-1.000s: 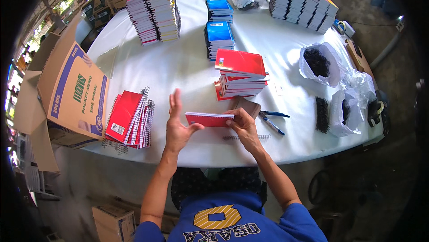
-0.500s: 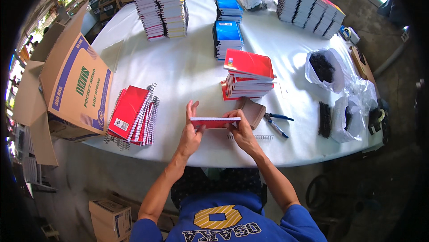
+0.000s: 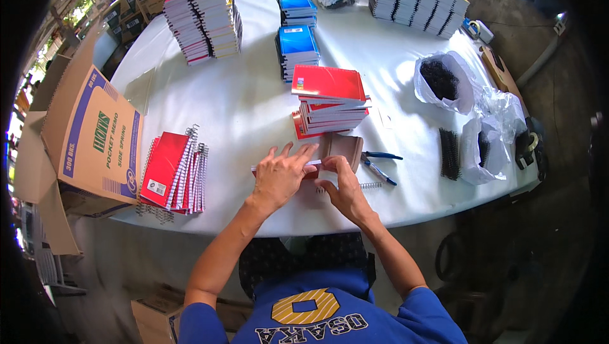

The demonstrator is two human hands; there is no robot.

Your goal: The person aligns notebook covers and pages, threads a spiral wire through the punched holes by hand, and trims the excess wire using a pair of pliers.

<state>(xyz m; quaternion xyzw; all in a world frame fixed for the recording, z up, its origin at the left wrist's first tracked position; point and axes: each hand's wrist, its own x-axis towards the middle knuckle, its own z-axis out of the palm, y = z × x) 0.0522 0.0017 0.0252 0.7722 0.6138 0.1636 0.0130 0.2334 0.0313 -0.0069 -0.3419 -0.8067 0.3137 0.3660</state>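
Observation:
A small red notebook (image 3: 310,172) is between my hands near the table's front edge, its pale page edge upward. My left hand (image 3: 282,174) lies across it, gripping over the top edge; the thumb is hidden. At the notebook's right end, my right hand (image 3: 346,190) curls its fingers against it, thumb lower down. Just behind the right hand lies a brown-grey tray-like piece (image 3: 342,147). Blue-handled pliers (image 3: 379,167) rest to its right. A loose wire spiral (image 3: 371,185) lies on the table, partly behind my right hand.
Red notebooks (image 3: 330,84) are stacked ahead; spiral-bound red ones (image 3: 166,163) lie left beside an open carton (image 3: 95,138). Blue notebooks (image 3: 298,40) and taller stacks (image 3: 216,20) stand farther back. At right are bags of black spirals (image 3: 441,80) and a bundle of black spirals (image 3: 449,153).
My left hand has swung from the notebook's left end over its top. My right hand has stayed at the right end, its thumb now lower. The whole view has shifted slightly.

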